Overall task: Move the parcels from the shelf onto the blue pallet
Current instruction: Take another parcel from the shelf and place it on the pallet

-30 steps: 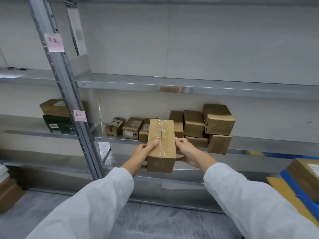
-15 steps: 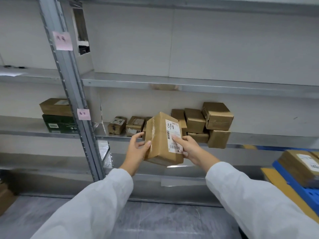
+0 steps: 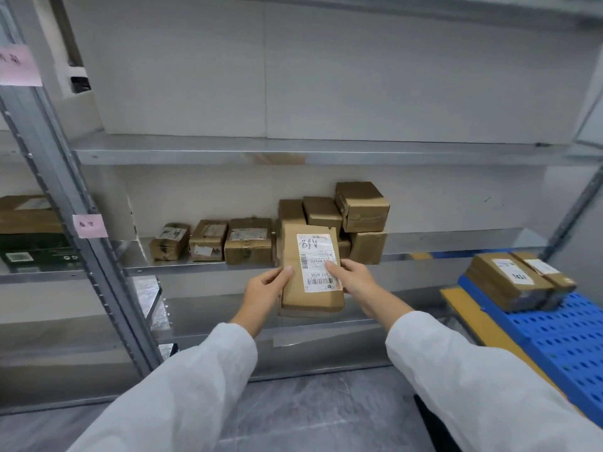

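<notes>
I hold a brown cardboard parcel (image 3: pixel 293 288) in front of the shelf, its white shipping label facing me. My left hand (image 3: pixel 266 290) grips its left edge and my right hand (image 3: pixel 350 278) grips its right edge, thumb on the label. Behind it, several brown parcels (image 3: pixel 248 241) stand in a row and a small stack on the metal shelf (image 3: pixel 456 246). The blue pallet (image 3: pixel 554 337) lies at the right, low down, with two taped parcels (image 3: pixel 509 282) on its far end.
A slanted grey shelf upright (image 3: pixel 81 243) with pink notes stands at the left. Beyond it sit a brown box (image 3: pixel 26 213) and a dark green box (image 3: pixel 36 252). A yellow board (image 3: pixel 470 308) edges the pallet. Grey floor (image 3: pixel 310 412) lies below.
Both hands turned the parcel over from its taped side to its labelled side. My view swung to the right, bringing more of the blue pallet into sight.
</notes>
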A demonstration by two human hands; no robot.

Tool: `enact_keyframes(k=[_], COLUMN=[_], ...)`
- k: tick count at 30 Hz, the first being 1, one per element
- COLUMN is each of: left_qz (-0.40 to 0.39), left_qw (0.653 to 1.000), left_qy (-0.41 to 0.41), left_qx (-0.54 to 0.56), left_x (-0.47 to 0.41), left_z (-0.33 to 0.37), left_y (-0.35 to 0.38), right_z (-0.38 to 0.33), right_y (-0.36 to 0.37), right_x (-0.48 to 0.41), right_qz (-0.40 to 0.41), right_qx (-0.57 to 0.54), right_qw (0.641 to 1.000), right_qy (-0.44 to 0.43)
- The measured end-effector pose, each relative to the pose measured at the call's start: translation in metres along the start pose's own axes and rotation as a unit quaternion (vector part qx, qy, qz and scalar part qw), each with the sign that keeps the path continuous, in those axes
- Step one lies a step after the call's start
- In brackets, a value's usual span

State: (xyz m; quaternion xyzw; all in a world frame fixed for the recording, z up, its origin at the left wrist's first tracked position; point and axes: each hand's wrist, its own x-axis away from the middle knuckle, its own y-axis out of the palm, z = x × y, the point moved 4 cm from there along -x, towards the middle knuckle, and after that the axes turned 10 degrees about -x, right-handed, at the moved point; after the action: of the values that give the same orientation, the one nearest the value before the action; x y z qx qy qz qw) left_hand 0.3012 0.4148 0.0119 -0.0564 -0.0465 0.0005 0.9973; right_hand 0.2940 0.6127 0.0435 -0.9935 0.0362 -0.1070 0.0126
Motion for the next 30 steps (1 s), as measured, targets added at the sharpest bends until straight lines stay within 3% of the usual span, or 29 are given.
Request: enact_keyframes(k=[8,22,30], left_qz=[-0.051,-0.234,-0.316], left_qw=[0.998,0.967,0.94], left_qy=[0.039,0.094,0.112], left_qx=[-0.025,-0.045,-0.063], left_x=[-0.014,0.037,0.077], left_z=[0.027,0.075,0.07], left_y=[0.123,0.51,0.655], right_z=[-0.004,0.021,0.065], right_y=[-0.12,-0.498,-0.631], right_x=[0.009,0.094,0.139], right_qz=[0.063,0.256,0.347], right_qx=[-0.013,-0.035,-0.041], right_qw=[0.998,0.966,0.937], right_qy=[-0.013,-0.024,0.003])
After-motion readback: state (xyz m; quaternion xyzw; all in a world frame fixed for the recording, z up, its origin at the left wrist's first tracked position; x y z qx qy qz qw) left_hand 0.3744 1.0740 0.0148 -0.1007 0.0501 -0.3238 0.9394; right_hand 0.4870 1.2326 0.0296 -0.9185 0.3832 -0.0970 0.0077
